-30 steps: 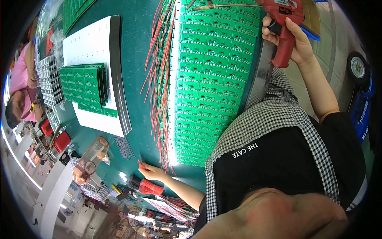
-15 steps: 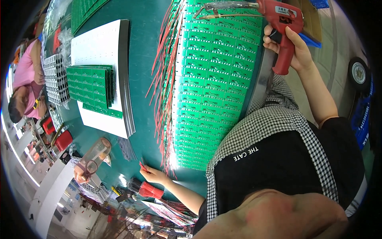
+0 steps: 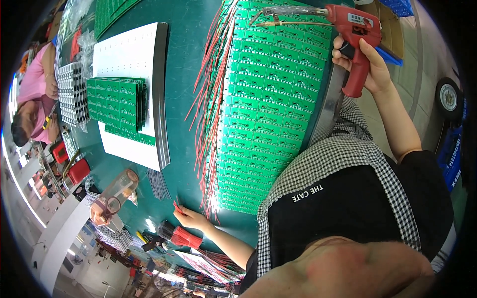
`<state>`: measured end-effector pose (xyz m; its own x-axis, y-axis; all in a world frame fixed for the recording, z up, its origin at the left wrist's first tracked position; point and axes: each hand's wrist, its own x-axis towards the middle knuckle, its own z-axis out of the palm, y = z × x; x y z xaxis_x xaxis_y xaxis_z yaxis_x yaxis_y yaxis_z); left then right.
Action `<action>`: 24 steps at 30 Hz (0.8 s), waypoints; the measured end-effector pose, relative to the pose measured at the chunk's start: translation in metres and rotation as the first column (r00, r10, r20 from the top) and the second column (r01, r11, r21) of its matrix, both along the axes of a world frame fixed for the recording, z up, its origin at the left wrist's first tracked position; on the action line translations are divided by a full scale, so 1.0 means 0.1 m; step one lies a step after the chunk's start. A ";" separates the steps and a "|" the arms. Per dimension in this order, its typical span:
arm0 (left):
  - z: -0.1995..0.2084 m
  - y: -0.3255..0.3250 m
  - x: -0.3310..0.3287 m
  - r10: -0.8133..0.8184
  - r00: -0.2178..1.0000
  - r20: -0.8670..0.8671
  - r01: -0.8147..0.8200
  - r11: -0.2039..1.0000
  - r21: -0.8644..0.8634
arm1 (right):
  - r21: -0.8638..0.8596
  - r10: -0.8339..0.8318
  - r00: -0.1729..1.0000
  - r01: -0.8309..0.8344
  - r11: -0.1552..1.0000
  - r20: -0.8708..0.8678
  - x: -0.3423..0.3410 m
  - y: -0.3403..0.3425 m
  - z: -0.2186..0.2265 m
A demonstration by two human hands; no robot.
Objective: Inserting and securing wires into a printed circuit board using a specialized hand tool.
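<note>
My right hand [image 3: 371, 67] is wrapped round the handle of a red soldering gun [image 3: 356, 25]. Its long metal tip reaches left over the far end of a big field of green circuit boards [image 3: 271, 114]. Red wires [image 3: 211, 104] lie in a dense fringe along the boards' left edge. My left hand [image 3: 193, 218] is off the near left corner of the boards, its fingers pinched on a small bunch of red wires [image 3: 177, 206]. Close to that hand lie a bundle of red wires [image 3: 186, 237] and a bundle of dark wires [image 3: 166, 229].
Stacked green boards [image 3: 113, 107] rest on a white sheet stack [image 3: 130, 54]. Grey wires [image 3: 158, 184] and a clear bottle [image 3: 119, 188] stand left. A metal edge [image 3: 328, 111] borders the boards beside me. Across the table a person in pink [image 3: 37, 79] works with a yellow-and-black tool.
The whole view has shifted slightly, moving the boards and gun a little rightward in the picture. Both hands keep their holds, and the wires show no clear change.
</note>
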<state>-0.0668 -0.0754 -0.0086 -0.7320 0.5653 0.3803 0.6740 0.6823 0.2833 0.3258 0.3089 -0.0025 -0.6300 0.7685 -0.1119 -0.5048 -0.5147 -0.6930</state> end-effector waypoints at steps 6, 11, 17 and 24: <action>0.01 -0.07 -0.03 0.050 0.997 0.050 -0.047 0.997 -0.068 | -0.002 -0.006 1.000 0.006 1.000 -0.002 0.00 0.00 0.01; -0.01 -0.02 -0.01 -0.017 1.000 -0.009 0.017 1.000 0.023 | -0.010 -0.006 1.000 0.006 1.000 -0.007 -0.01 -0.01 0.02; -0.02 -0.01 -0.01 -0.019 1.000 -0.006 0.019 0.999 0.037 | -0.006 -0.004 1.000 0.004 1.000 0.006 -0.01 0.00 0.02; 0.00 -0.01 0.00 -0.001 1.000 0.011 0.001 1.000 0.007 | -0.010 -0.009 1.000 0.009 1.000 0.008 -0.01 0.00 0.03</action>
<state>-0.0664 -0.0766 -0.0081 -0.7359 0.5629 0.3763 0.6712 0.6797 0.2958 0.3247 0.3088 0.0002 -0.6225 0.7727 -0.1244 -0.5041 -0.5175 -0.6915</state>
